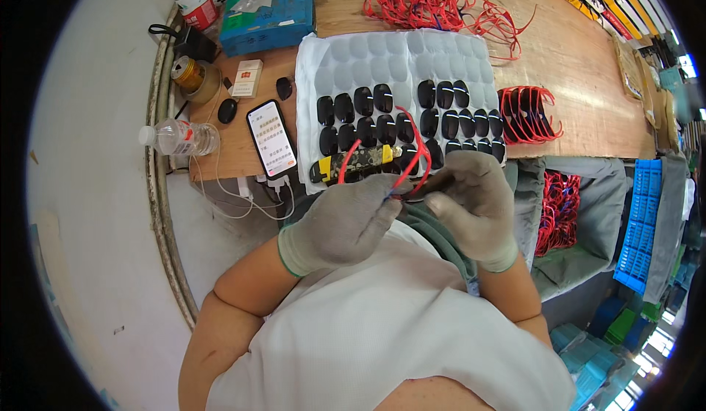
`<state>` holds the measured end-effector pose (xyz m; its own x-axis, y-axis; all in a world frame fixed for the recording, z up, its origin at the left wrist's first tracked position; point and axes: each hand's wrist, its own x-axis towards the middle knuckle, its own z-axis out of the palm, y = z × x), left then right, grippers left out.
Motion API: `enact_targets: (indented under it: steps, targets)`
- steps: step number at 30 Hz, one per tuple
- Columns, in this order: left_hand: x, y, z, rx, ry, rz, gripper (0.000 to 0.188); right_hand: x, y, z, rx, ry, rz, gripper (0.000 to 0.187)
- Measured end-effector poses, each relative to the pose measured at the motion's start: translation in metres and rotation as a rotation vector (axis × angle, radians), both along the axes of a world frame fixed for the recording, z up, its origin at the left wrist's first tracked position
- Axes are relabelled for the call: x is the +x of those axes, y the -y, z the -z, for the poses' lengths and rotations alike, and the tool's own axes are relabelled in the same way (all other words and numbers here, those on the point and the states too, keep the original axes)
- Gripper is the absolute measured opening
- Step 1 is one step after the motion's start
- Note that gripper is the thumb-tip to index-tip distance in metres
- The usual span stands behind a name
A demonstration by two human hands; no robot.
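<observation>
Both my hands wear grey work gloves and meet in front of my body, by the table's near edge. My left hand [344, 221] is closed on a red glasses frame [423, 146], whose two thin temples point up and away from me. My right hand [482, 206] pinches at a dark lens [435, 184] by the frame's right side; its fingers hide much of it. Just beyond them lies a white moulded tray [360, 50] with rows of dark lenses [386, 128] in its near half. A yellow and black utility knife [357, 163] rests across the tray's near edge.
Left on the table are a lit phone [271, 139], a cigarette pack [247, 79], a plastic bottle [184, 137] and a blue box [268, 13]. Red frames [419, 0] lie heaped at the back. Glasses [529, 114] stand stacked right of the tray. A cloth-lined bin [581, 264] holds more frames.
</observation>
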<state>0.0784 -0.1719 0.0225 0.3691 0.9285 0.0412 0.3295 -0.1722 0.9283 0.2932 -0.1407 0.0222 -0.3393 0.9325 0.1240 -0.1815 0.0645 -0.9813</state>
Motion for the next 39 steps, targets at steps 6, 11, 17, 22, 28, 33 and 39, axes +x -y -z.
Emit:
enact_targets:
  steps: [6,11,17,22,28,33,39]
  targets:
    - [-0.001,0.008,-0.011,0.145,-0.054,0.029,0.02,-0.013,0.024,-0.016,-0.188,-0.104,0.064,0.037]
    - [0.014,0.027,-0.028,0.13,-0.101,0.204,0.017,0.035,0.019,-0.024,-0.576,-0.054,-0.423,0.026]
    - [0.021,0.033,-0.028,-0.023,-0.039,0.267,0.017,0.039,0.03,-0.013,-0.642,-0.211,-0.346,0.04]
    - [-0.014,0.041,-0.04,0.051,-0.222,0.42,0.024,0.012,0.044,-0.005,-0.658,-0.274,-0.387,0.032]
    - [-0.015,0.038,-0.037,0.189,-0.21,0.255,0.028,-0.003,0.039,0.006,-0.579,-0.247,-0.336,0.036]
    - [0.002,0.045,-0.021,0.395,-0.205,0.13,0.031,0.007,0.029,-0.001,-0.722,-0.216,-0.38,0.033]
    - [-0.001,0.045,-0.021,0.276,-0.194,0.114,0.026,-0.001,0.035,0.003,-0.659,-0.296,-0.337,0.033]
